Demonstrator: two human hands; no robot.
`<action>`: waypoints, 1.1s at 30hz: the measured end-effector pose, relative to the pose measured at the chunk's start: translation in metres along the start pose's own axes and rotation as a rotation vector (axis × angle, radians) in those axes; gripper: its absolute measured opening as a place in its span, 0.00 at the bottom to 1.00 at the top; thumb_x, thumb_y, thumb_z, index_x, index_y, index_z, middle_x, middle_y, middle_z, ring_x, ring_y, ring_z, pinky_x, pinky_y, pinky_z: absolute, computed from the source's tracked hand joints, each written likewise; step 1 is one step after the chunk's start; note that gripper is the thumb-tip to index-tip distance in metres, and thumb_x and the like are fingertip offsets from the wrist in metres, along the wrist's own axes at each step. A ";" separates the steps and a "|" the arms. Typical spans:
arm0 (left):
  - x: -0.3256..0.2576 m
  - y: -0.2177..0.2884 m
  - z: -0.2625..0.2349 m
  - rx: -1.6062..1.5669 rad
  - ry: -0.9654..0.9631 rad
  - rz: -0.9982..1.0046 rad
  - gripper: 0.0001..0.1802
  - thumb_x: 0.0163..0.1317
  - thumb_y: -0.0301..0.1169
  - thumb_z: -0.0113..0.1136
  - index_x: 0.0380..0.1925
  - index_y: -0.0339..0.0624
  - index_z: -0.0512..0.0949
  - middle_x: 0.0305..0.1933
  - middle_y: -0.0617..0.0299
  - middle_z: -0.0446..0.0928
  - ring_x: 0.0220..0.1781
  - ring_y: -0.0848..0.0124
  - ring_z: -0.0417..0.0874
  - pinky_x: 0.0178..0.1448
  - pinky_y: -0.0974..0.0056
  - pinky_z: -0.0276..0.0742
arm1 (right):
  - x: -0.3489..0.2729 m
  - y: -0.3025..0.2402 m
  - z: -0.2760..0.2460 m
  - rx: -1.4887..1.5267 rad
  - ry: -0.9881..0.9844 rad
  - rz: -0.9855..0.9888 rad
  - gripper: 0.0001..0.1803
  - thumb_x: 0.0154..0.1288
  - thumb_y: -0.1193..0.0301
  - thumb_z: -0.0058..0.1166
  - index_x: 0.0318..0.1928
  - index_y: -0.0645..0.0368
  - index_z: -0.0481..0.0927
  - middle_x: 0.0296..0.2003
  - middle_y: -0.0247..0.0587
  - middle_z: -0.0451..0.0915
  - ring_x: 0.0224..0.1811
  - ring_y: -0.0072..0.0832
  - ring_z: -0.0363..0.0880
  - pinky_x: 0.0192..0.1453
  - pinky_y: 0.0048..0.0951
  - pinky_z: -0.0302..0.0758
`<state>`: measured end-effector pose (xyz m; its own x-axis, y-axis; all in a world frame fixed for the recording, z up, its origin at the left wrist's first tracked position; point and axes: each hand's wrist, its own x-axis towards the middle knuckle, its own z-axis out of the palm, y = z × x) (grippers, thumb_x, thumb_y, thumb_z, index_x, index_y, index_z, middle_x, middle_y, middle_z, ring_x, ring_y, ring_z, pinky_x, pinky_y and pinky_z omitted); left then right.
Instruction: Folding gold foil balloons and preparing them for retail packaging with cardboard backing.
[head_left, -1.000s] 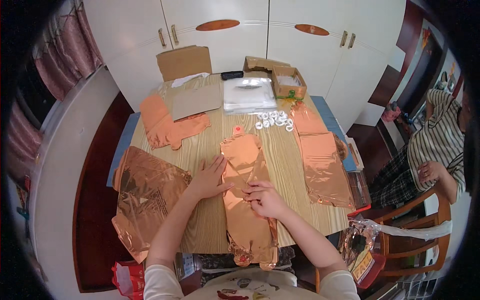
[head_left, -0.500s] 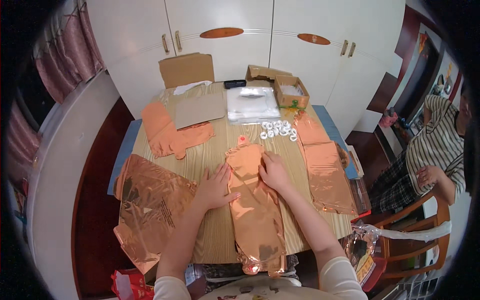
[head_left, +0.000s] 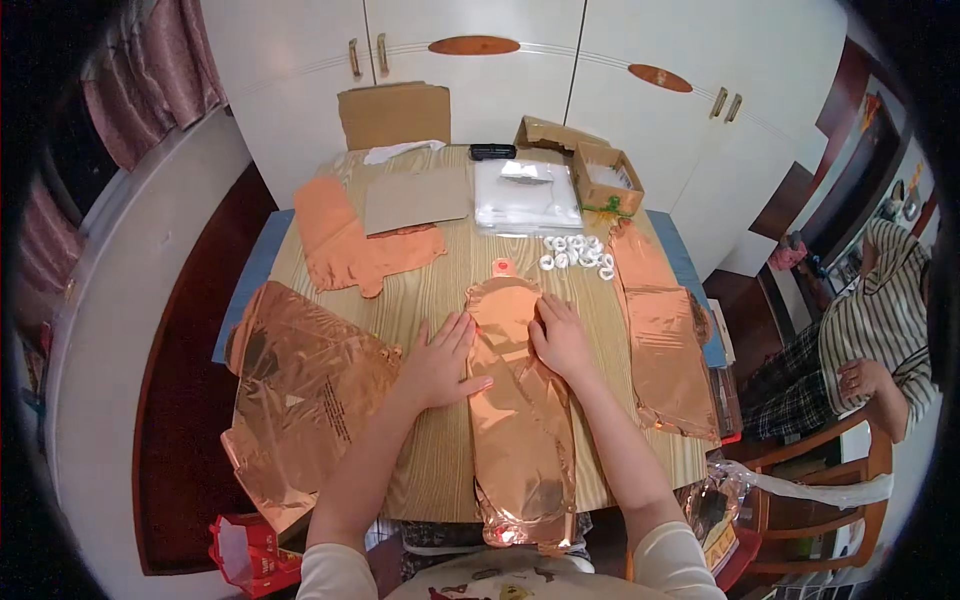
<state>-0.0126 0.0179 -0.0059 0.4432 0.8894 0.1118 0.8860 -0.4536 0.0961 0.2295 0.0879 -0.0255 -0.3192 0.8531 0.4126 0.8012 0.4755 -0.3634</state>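
In the head view both forearms reach in from the lower edge, angled toward the middle of the wooden table (head_left: 440,460). The left hand (head_left: 437,365) lies palm down, its fingers pointing away and resting at the left edge of the middle foil piece (head_left: 520,440), its thumb stretched across onto the foil. The right hand (head_left: 560,340) is also palm down, fingers along that piece's right edge, farther up. The hands are apart, one on each side of the foil, gripping nothing.

The middle piece lies lengthwise before the person, its near end passing the table edge. Three other foil pieces show: one near left (head_left: 305,400), one far left (head_left: 330,235), one at the right (head_left: 675,375).

Beyond are about a dozen white rings (head_left: 574,243), overlapping too much to count exactly, one stack of clear plastic (head_left: 525,205), one card sheet (head_left: 415,198), one small cardboard box (head_left: 600,190) and one black case (head_left: 492,152).
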 end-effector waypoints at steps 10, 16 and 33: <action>0.001 0.001 -0.001 0.000 -0.003 -0.007 0.53 0.60 0.68 0.45 0.71 0.33 0.55 0.77 0.51 0.50 0.79 0.58 0.48 0.76 0.37 0.41 | 0.001 0.001 -0.004 0.024 -0.017 0.016 0.24 0.66 0.65 0.48 0.58 0.69 0.72 0.60 0.55 0.73 0.67 0.46 0.66 0.73 0.49 0.56; 0.001 0.000 -0.001 -0.015 -0.006 -0.009 0.53 0.59 0.67 0.46 0.71 0.33 0.55 0.77 0.51 0.51 0.79 0.58 0.48 0.76 0.37 0.40 | -0.017 -0.024 -0.028 0.095 -0.027 -0.134 0.26 0.64 0.66 0.52 0.59 0.65 0.72 0.59 0.55 0.73 0.67 0.47 0.66 0.74 0.50 0.54; -0.007 0.008 -0.007 0.016 -0.033 0.134 0.49 0.60 0.63 0.49 0.69 0.36 0.58 0.76 0.49 0.54 0.78 0.54 0.50 0.75 0.36 0.44 | -0.117 -0.078 -0.057 0.094 -0.409 -0.461 0.31 0.66 0.56 0.54 0.66 0.55 0.69 0.67 0.43 0.67 0.71 0.41 0.62 0.76 0.50 0.52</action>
<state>-0.0095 0.0076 0.0012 0.5620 0.8222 0.0901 0.8204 -0.5680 0.0662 0.2329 -0.0617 0.0019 -0.8044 0.5600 0.1983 0.4929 0.8155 -0.3034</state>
